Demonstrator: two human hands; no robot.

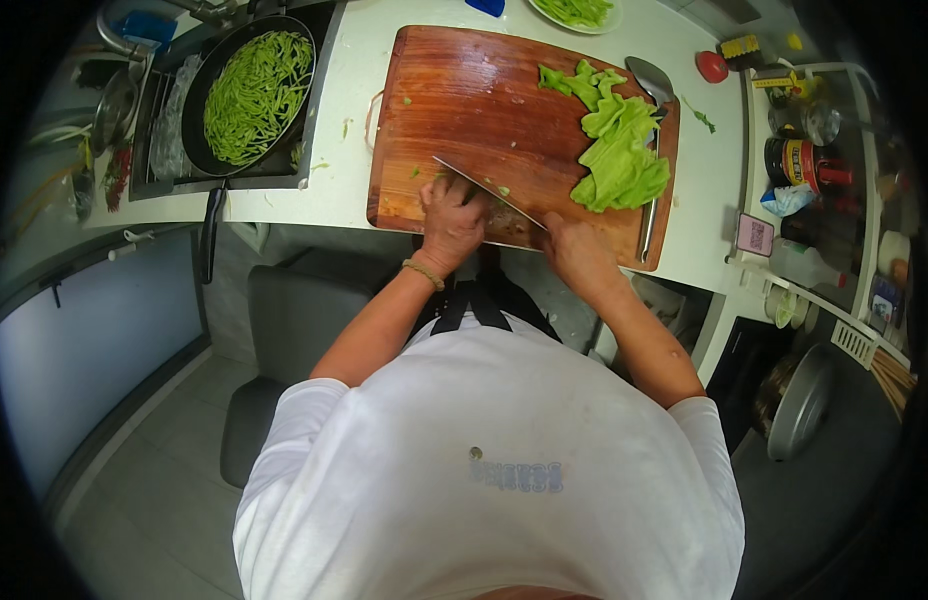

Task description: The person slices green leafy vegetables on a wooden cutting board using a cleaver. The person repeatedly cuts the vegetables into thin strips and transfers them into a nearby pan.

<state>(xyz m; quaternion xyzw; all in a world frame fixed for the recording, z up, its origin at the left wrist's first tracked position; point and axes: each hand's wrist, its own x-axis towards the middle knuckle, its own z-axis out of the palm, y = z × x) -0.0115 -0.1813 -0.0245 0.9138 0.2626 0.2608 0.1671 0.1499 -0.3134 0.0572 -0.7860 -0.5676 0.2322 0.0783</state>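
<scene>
My right hand point(582, 255) is closed around the handle end of a kitchen knife point(488, 190), whose blade slants up and left over the near part of a wooden cutting board point(479, 90). Beside the blade, my left hand point(453, 221) rests at the board's near edge with its fingers curled; whether anything is under them is hidden. Green leaves point(621, 150), lettuce-like, lie on the board's right side, partly over a long metal utensil. Small green scraps are scattered about the board.
At the left, a black pan point(190, 97) of cut green vegetable strips point(258, 97) rests over the sink, its handle point(213, 236) jutting past the counter edge. A metal turner point(650, 79), a tomato point(711, 67), a plate of greens point(576, 11) and a rack with bottles point(790, 163) surround the board.
</scene>
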